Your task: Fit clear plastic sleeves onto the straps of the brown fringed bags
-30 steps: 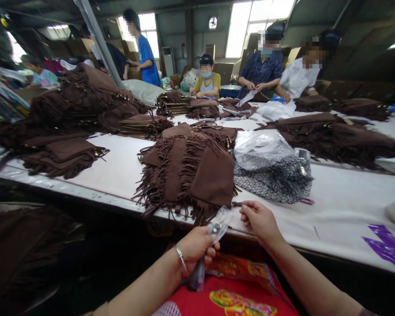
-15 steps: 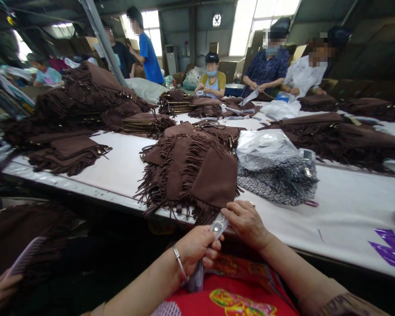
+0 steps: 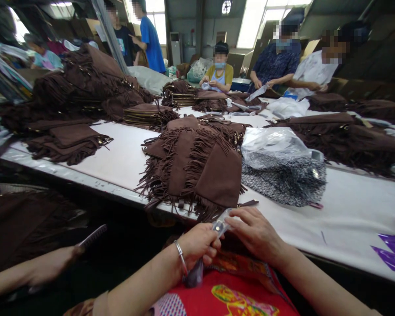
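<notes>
Near the bottom centre, my left hand (image 3: 202, 243) is closed around a strip in clear plastic wrap (image 3: 219, 227) with a round metal snap on it. The strip's lower part hangs below that hand over a red apron (image 3: 204, 298). My right hand (image 3: 252, 226) pinches the upper end of the same wrapped strip. Just beyond both hands, a pile of brown fringed pieces (image 3: 217, 175) lies at the table edge, and a dark strap end (image 3: 248, 203) sticks out of it beside my right hand.
Right of the pile sits a black-and-white speckled bag with clear plastic (image 3: 283, 175). More brown fringed stacks (image 3: 75, 145) lie on the white table (image 3: 118, 160). At lower left another person's hand (image 3: 57, 263) holds a comb (image 3: 94, 235). Several people work across the table.
The other person's hand with the comb has come further in from the left. My right hand's fingers have shifted slightly at the strip's end. The view has moved a little.
</notes>
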### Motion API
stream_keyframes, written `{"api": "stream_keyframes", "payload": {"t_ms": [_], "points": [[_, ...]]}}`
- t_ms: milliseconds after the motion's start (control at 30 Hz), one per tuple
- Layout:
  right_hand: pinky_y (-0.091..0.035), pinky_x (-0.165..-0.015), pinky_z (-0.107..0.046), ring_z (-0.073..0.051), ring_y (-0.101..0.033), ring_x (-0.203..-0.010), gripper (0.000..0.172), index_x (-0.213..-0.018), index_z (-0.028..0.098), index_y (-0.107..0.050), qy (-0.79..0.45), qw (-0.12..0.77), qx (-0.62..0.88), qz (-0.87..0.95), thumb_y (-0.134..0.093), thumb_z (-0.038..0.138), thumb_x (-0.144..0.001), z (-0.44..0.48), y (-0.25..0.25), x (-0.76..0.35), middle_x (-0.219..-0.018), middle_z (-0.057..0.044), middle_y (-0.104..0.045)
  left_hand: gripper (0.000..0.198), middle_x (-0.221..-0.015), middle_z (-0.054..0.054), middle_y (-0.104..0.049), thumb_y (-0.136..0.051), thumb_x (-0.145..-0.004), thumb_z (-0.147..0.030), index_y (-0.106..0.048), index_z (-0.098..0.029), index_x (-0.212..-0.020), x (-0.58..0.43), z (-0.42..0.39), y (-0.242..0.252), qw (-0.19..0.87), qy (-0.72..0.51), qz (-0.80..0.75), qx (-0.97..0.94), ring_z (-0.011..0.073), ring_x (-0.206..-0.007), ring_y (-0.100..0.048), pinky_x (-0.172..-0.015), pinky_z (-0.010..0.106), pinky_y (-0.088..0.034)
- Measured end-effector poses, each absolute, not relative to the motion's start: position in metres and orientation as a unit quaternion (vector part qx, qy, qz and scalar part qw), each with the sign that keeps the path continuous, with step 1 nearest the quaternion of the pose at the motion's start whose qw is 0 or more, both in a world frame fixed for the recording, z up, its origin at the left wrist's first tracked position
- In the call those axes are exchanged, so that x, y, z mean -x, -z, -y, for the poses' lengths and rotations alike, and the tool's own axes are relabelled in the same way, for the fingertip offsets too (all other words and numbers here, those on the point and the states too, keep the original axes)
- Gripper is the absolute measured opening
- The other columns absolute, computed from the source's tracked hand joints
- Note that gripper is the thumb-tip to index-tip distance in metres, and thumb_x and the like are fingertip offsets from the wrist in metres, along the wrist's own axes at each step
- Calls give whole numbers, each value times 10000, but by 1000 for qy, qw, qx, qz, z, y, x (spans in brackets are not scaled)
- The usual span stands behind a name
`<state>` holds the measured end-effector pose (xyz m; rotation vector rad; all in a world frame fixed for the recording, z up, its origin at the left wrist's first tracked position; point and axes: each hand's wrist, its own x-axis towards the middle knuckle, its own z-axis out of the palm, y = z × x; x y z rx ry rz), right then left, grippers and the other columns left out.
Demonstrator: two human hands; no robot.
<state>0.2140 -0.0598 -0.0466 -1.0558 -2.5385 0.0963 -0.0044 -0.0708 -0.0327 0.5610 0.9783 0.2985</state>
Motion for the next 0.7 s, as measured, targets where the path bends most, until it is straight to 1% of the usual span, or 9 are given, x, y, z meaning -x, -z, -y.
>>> {"api": "stream_keyframes", "payload": {"t_ms": [67, 133, 200, 267, 367, 467, 533, 633, 700], "points": [[-403, -831, -353, -207, -551, -943, 241, -1075, 243, -654, -57, 199, 346, 915, -483, 201, -911, 60, 42, -204, -1019, -78, -661, 240, -558, -104, -362, -591, -770, -419, -480, -220, -847, 3, 72, 33, 826, -141, -468, -283, 23, -378, -168, -405, 185, -107], [-386, -800, -340, -193, -539, -882, 213, -974, 223, -671, -76, 194, 334, 919, -467, 197, -919, 57, 39, -195, -906, -68, -662, 224, -554, -91, -382, -520, -821, -444, -491, -223, -844, 2, 74, 35, 785, -147, -496, -340, 45, -377, -217, -404, 197, -167], [-369, -772, -334, -183, -520, -823, 209, -902, 204, -668, -89, 171, 324, 926, -460, 192, -920, 51, 35, -189, -849, -64, -651, 220, -591, -46, -474, -501, -843, -425, -532, -210, -809, 3, 77, 40, 690, -176, -526, -464, 83, -443, -368, -455, 222, -281], [-354, -748, -330, -180, -505, -785, 177, -875, 193, -658, -99, 133, 315, 934, -483, 183, -901, 45, 31, -185, -819, -60, -642, 192, -686, 14, -581, -521, -844, -364, -572, -195, -769, 3, 80, 47, 569, -201, -532, -594, 140, -596, -508, -567, 253, -366], [-339, -727, -321, -179, -511, -782, 154, -931, 197, -652, -118, 77, 302, 943, -532, 151, -848, 37, 27, -181, -816, -49, -641, 199, -806, 80, -656, -459, -886, -309, -601, -191, -811, 2, 83, 55, 485, -201, -518, -675, 197, -727, -586, -666, 289, -403], [-336, -718, -311, -175, -526, -793, 159, -925, 205, -656, -136, 45, 276, 950, -549, 141, -825, 33, 27, -179, -826, -43, -645, 262, -834, 106, -668, -397, -919, -317, -600, -190, -812, 0, 83, 55, 490, -204, -497, -687, 210, -757, -612, -691, 302, -422], [-338, -709, -306, -173, -525, -783, 123, -851, 200, -656, -142, 45, 268, 952, -550, 141, -827, 31, 29, -180, -805, -41, -639, 288, -754, 86, -651, -400, -918, -342, -564, -195, -733, -2, 83, 52, 517, -195, -496, -670, 190, -677, -601, -654, 300, -431], [-340, -687, -299, -163, -503, -738, 163, -776, 188, -644, -149, 85, 264, 949, -511, 131, -852, 32, 35, -182, -753, -39, -615, 332, -583, 20, -573, -362, -923, -424, -493, -203, -712, -5, 83, 51, 659, -124, -515, -534, 144, -464, -531, -502, 277, -420], [-343, -674, -296, -157, -482, -707, 202, -750, 182, -631, -155, 122, 262, 945, -479, 133, -873, 35, 40, -184, -727, -39, -598, 328, -575, -2, -561, -416, -897, -476, -497, -190, -760, -4, 83, 53, 741, -113, -510, -423, 112, -395, -484, -430, 242, -384]]}}
